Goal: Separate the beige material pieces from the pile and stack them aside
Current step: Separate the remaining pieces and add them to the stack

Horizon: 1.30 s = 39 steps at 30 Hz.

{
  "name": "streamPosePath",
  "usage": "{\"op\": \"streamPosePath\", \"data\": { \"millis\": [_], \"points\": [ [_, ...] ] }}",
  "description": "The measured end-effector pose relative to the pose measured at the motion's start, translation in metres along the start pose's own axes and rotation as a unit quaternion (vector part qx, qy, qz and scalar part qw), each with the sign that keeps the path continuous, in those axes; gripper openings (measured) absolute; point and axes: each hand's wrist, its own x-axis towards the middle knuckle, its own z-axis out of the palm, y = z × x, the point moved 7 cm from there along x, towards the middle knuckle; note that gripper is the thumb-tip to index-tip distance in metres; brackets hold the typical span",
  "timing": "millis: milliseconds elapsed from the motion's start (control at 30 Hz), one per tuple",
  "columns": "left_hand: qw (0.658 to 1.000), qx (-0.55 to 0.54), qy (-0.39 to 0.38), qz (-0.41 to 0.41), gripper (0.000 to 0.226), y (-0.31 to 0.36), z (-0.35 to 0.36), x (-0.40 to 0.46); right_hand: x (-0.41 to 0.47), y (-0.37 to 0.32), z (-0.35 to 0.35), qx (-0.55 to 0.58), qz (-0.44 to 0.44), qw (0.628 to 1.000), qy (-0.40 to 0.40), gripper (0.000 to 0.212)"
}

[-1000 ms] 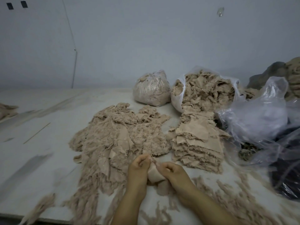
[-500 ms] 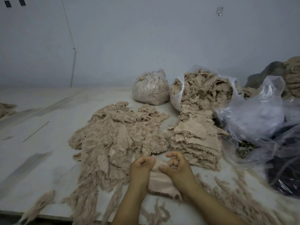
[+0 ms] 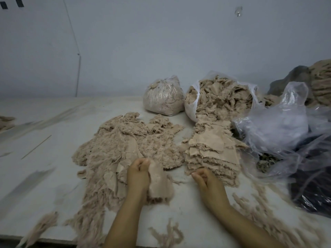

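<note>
Work stood midway: a tall stack (image 3: pixel 213 154) of flat beige pieces sat right of the fluffy pile (image 3: pixel 125 149) on the counter (image 3: pixel 44 140). Left hand (image 3: pixel 138 173) gripped one piece (image 3: pixel 159 183) beside the pile; right hand (image 3: pixel 206 179) curled, seemingly empty. Plenty remained.

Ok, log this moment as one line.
left hand: grips beige piece | right hand: curled at stack, hold unclear | pile: unsorted | step: separating
</note>
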Motion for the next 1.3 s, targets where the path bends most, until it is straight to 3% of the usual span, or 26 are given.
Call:
{"op": "streamPosePath", "data": {
  "millis": [67, 100, 233, 300, 533, 633, 700, 767, 833, 867, 933, 1000, 1033, 1067, 1100, 1167, 1233, 1300],
  "points": [
    [0.998, 0.004, -0.059, 0.017, 0.029, 0.012, 0.012, -0.003, 0.001, -0.010, 0.004, -0.044, -0.012, 0.998, -0.042, 0.034],
    [0.995, -0.002, -0.095, 0.018, 0.028, 0.015, 0.022, -0.008, 0.000, -0.019, 0.010, -0.009, -0.017, 0.998, -0.065, 0.038],
    [0.989, -0.020, -0.148, 0.023, 0.026, 0.016, 0.044, -0.023, -0.005, -0.045, 0.038, 0.276, 0.065, 0.948, -0.143, 0.028],
    [0.992, 0.014, -0.115, 0.041, 0.030, 0.012, 0.036, -0.019, -0.004, -0.044, 0.036, 0.317, 0.067, 0.940, -0.105, 0.022],
    [0.982, 0.176, -0.008, 0.067, 0.035, -0.012, 0.005, -0.006, 0.037, -0.050, -0.007, 0.272, 0.054, 0.960, 0.032, 0.023],
    [0.943, 0.312, -0.023, 0.113, 0.027, -0.016, 0.002, -0.003, 0.083, -0.064, -0.056, 0.196, 0.019, 0.977, 0.079, 0.022],
    [0.899, 0.417, -0.048, 0.126, 0.014, -0.019, 0.008, -0.005, 0.108, -0.067, -0.081, -0.002, 0.023, 0.996, 0.086, 0.024],
    [0.870, 0.474, -0.084, 0.109, 0.011, -0.025, 0.013, -0.008, 0.114, -0.064, -0.088, -0.222, 0.033, 0.971, 0.087, 0.037],
    [0.870, 0.463, -0.136, 0.099, 0.010, -0.028, 0.018, -0.010, 0.100, -0.073, -0.074, -0.203, -0.041, 0.973, 0.102, 0.026],
    [0.880, 0.437, -0.169, 0.082, 0.015, -0.031, 0.019, -0.011, 0.089, -0.075, -0.055, -0.151, -0.074, 0.983, 0.069, 0.015],
    [0.889, 0.372, -0.264, 0.039, 0.026, -0.034, 0.024, -0.017, 0.064, -0.063, 0.002, -0.103, -0.062, 0.989, -0.084, 0.010],
    [0.864, 0.347, -0.364, 0.026, 0.030, -0.034, 0.029, -0.025, 0.038, -0.039, 0.050, -0.112, 0.011, 0.973, -0.201, 0.027],
    [0.854, 0.342, -0.392, 0.020, 0.029, -0.036, 0.029, -0.028, 0.029, -0.029, 0.062, -0.139, 0.037, 0.966, -0.216, 0.040],
    [0.854, 0.338, -0.394, 0.013, 0.024, -0.037, 0.028, -0.028, 0.024, -0.022, 0.069, -0.177, 0.043, 0.960, -0.213, 0.047],
    [0.868, 0.327, -0.374, 0.008, 0.017, -0.036, 0.024, -0.025, 0.022, -0.019, 0.072, -0.209, 0.029, 0.956, -0.202, 0.041],
    [0.907, 0.315, -0.280, 0.002, 0.015, -0.036, 0.016, -0.017, 0.018, -0.025, 0.073, -0.186, -0.015, 0.966, -0.177, 0.013],
    [0.933, 0.301, -0.196, -0.010, 0.048, -0.034, 0.011, -0.012, 0.017, -0.032, 0.072, -0.096, -0.058, 0.982, -0.151, 0.021],
    [0.969, 0.185, -0.159, -0.046, 0.065, -0.033, 0.014, -0.012, 0.017, -0.038, 0.065, -0.025, -0.091, 0.989, -0.116, 0.022]
  ]
}}
